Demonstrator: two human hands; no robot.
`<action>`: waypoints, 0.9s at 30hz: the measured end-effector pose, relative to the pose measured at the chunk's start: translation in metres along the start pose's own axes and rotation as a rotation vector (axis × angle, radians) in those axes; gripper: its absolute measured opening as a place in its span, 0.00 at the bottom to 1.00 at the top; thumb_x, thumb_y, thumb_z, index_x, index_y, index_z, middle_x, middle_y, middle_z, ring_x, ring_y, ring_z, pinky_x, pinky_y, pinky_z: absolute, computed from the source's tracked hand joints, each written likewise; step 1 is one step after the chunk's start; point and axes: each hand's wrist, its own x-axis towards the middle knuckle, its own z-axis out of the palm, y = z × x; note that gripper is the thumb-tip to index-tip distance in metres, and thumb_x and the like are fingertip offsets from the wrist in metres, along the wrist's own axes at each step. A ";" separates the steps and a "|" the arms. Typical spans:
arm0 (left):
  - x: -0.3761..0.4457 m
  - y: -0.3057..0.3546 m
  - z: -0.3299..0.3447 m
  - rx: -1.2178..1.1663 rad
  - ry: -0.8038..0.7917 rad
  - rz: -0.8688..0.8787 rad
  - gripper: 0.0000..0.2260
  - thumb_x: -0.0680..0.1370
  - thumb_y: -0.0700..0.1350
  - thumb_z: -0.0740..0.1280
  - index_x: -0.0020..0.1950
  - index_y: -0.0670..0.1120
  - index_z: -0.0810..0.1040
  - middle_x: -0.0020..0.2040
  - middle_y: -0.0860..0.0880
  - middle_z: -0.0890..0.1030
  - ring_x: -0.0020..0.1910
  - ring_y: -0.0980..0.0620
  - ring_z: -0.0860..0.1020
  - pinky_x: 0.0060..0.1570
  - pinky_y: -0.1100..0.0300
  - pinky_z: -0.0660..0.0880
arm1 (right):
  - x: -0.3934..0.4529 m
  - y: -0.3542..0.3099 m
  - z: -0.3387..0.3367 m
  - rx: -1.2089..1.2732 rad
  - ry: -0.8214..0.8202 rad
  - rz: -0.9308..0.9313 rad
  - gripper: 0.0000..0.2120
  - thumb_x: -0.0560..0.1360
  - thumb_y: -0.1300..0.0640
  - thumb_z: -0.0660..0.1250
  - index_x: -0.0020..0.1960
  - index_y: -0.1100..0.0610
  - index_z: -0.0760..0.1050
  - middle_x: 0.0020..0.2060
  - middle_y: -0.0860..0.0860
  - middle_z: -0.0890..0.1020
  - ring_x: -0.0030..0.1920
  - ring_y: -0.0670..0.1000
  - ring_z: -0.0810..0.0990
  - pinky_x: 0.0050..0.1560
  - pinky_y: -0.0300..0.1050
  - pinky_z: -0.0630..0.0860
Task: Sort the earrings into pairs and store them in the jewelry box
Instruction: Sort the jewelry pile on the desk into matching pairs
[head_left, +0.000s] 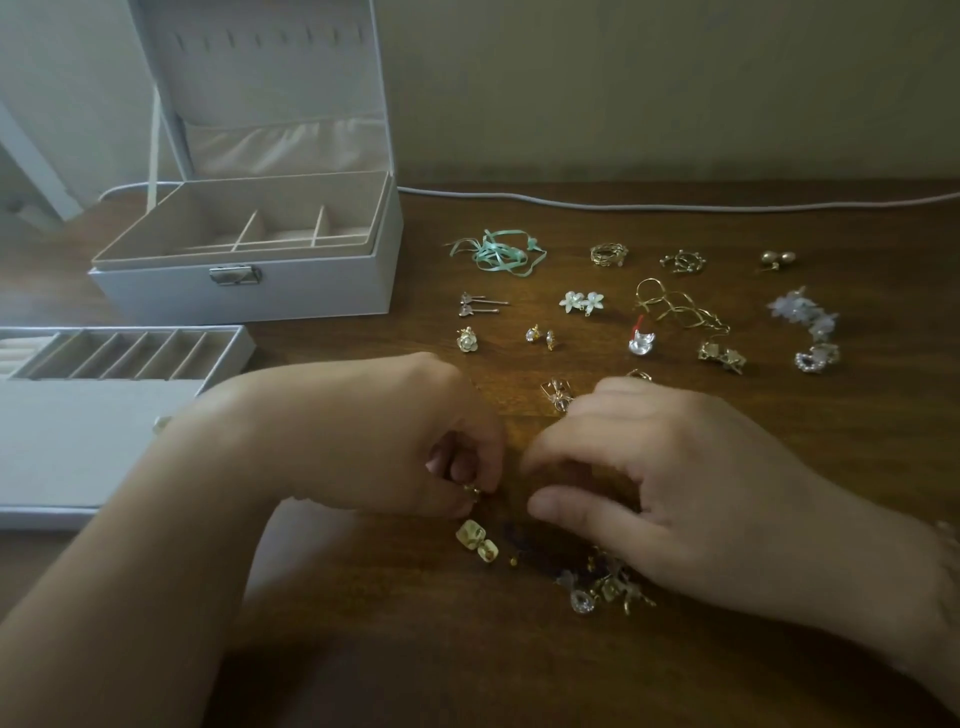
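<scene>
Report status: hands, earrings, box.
Left hand pinching a small gold earring; right hand curled over unsorted pile. Pairs laid out on table. Jewelry box open, nothing blocking.

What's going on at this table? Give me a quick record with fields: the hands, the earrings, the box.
left hand: fingers curled, pinching a small gold earring
right hand: fingers loosely curled, over the unsorted heap, holding nothing visible
sorted earrings: laid out in small groups farther back on the wooden table, among them white flower studs and thin gold hoops
jewelry box: lid open, the compartments in view empty
removed tray: beside the box, its slots in view empty
stored so far: no earring seen inside the box
</scene>
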 end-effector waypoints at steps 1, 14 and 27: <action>-0.001 0.001 -0.003 0.014 0.023 0.000 0.08 0.69 0.53 0.71 0.47 0.60 0.81 0.41 0.62 0.81 0.40 0.65 0.79 0.36 0.75 0.71 | 0.000 -0.006 0.002 -0.024 0.028 -0.035 0.15 0.75 0.37 0.58 0.52 0.43 0.77 0.40 0.39 0.76 0.43 0.43 0.72 0.38 0.47 0.74; -0.002 -0.007 -0.015 -0.464 0.164 -0.062 0.04 0.77 0.42 0.71 0.50 0.47 0.84 0.43 0.47 0.85 0.39 0.48 0.83 0.43 0.57 0.81 | 0.007 -0.025 0.021 -0.166 -0.002 -0.223 0.09 0.73 0.46 0.60 0.43 0.45 0.79 0.43 0.42 0.79 0.43 0.48 0.76 0.35 0.46 0.74; 0.023 0.022 0.001 -0.939 0.448 0.064 0.07 0.69 0.38 0.72 0.46 0.42 0.79 0.39 0.40 0.85 0.38 0.47 0.84 0.39 0.63 0.79 | 0.003 0.011 -0.019 0.691 0.328 0.322 0.04 0.71 0.50 0.72 0.41 0.49 0.84 0.39 0.45 0.85 0.45 0.45 0.82 0.48 0.43 0.79</action>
